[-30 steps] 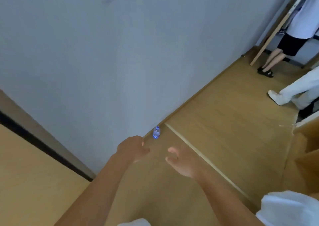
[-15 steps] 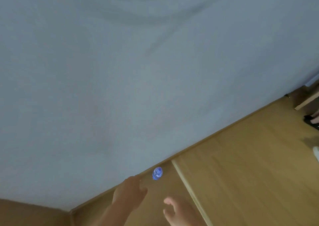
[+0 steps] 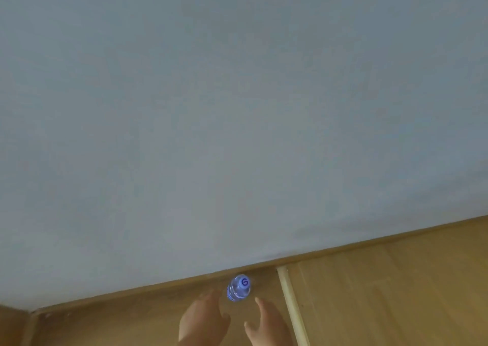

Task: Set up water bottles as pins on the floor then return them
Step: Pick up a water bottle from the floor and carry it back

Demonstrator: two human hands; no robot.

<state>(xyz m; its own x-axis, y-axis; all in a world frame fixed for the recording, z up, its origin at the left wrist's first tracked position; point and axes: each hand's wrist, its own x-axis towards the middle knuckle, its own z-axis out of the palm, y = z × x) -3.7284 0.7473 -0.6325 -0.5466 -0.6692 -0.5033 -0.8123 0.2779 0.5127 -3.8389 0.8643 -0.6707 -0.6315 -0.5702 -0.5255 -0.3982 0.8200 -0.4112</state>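
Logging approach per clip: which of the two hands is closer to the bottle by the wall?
The left hand: its fingertips nearly reach the small clear plastic water bottle with the blue label; the right hand sits farther back.

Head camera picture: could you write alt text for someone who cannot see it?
Two bare hands, the left hand and the right hand, reach toward a small water bottle standing on a wooden floor beside a pale grey wall. The bottle's cap bears the number 6, and neither hand holds it.
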